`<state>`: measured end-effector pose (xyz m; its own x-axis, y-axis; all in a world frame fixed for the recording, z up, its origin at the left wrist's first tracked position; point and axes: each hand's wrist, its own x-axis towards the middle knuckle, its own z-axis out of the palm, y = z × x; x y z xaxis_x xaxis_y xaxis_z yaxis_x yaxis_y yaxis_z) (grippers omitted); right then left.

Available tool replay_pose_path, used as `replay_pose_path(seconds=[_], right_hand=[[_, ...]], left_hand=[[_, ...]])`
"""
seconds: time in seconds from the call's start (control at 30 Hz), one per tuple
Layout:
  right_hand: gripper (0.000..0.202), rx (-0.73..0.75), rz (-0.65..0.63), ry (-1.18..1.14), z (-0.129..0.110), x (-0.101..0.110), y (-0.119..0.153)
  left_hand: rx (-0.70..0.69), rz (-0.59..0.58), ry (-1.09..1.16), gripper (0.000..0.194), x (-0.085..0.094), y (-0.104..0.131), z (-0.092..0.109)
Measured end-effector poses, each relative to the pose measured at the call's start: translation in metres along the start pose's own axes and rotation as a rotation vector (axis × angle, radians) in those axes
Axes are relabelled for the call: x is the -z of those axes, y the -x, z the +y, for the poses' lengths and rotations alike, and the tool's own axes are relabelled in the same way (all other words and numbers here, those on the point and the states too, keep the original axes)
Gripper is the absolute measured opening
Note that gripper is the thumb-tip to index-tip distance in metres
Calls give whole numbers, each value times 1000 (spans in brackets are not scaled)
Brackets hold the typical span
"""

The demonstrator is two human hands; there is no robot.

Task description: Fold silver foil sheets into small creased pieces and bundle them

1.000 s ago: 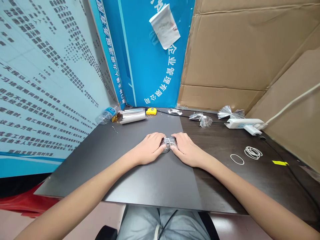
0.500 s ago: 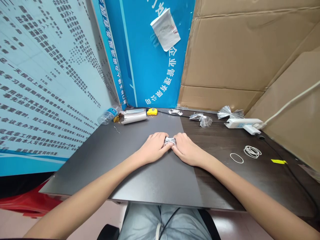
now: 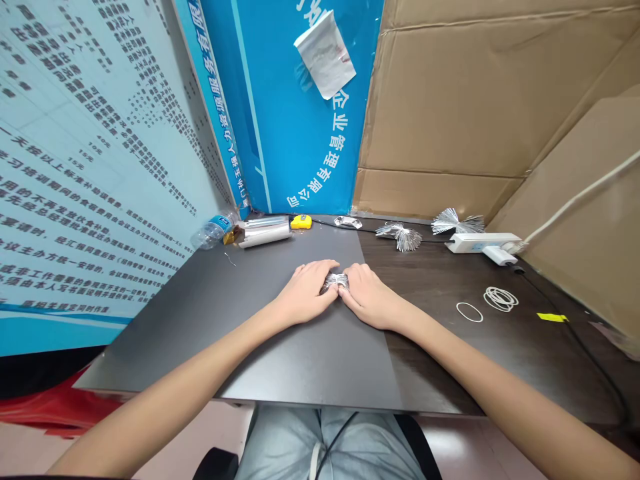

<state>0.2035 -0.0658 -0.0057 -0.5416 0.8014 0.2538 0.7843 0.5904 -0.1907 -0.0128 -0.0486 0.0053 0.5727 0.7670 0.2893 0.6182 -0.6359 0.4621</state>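
Between my two hands, over the middle of the table, is a small silver foil bundle (image 3: 336, 281), narrowed at its centre. My left hand (image 3: 309, 291) has its fingers and thumb closed on the bundle's left end. The right end is gripped by my right hand (image 3: 369, 295), thumb in front and fingers behind. Both thumbs come close together at the near side, and the fingers cover the bundle's outer ends. Two similar fanned foil bundles lie at the back right, one on the table (image 3: 401, 236) and one (image 3: 457, 223) behind the power strip.
At the back stand a plastic bottle (image 3: 214, 230), silver rolls (image 3: 265, 234), a yellow tape measure (image 3: 301, 222) and a small clear package (image 3: 348, 223). To the right are a power strip (image 3: 470, 243), white rings (image 3: 500, 299), a single ring (image 3: 469, 312) and a yellow strip (image 3: 552, 317).
The whole view has shifted slightly. Both hands still grip the foil bundle, and my left fingers have lifted a little, showing more of its left part.
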Motion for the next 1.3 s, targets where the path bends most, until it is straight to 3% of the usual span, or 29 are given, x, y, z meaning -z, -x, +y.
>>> replay_pose_path(seconds=[0.1, 0.4, 0.53, 0.63, 0.73, 0.8, 0.93, 1.1, 1.3], right_hand=[[24, -3, -8, 9, 0, 1, 0], [26, -7, 15, -1, -3, 3, 0], [29, -21, 5, -1, -1, 1, -1], [31, -47, 4, -47, 0, 1, -1], [35, -96, 14, -140, 1, 4, 0], [52, -112, -6, -204, 3, 7, 1], [107, -128, -87, -251, 10, 13, 5], [115, -110, -124, -214, 10, 1, 6], [110, -107, -96, -173, 2, -11, 6]], left_hand=[[-89, 25, 11, 37, 1, -2, 0], [-164, 113, -17, 22, 8, -2, -6], [-153, 79, -10, 49, 11, 1, -10], [-112, -47, -4, 81, 13, 1, -13], [-49, -157, -1, 97, 17, 0, -19], [-23, -180, -1, 102, 21, 1, -23], [-11, -228, -39, 124, 26, 5, -26], [-3, -337, -109, 131, 16, 9, -18], [22, -325, -131, 126, 9, 10, -12]])
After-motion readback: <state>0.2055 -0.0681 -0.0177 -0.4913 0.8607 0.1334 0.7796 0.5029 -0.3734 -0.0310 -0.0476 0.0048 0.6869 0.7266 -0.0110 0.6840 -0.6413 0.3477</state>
